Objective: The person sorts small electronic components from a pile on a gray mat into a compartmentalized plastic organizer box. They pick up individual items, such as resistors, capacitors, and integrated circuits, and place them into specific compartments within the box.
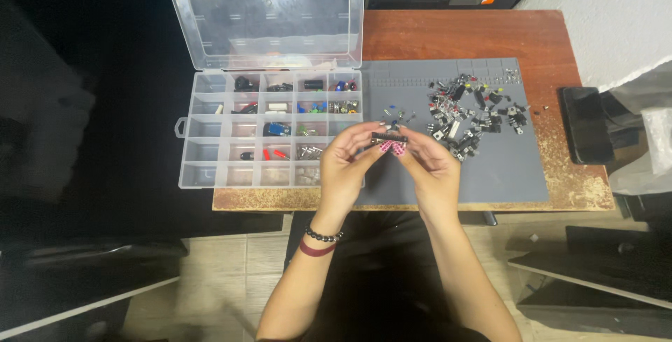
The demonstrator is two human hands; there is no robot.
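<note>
A small black elongated component [389, 136] is being pinched between the fingertips of the left hand [344, 162] and the right hand [427, 165], both closed around its ends, just above the near edge of the grey mat [511, 174]. A heap of loose parts [470, 116] is being kept on the mat, and the clear compartment box [210, 167] is lying open on the wooden desk [448, 34].

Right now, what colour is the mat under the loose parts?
Grey, seen from the head view: the mat under the loose parts.
</note>
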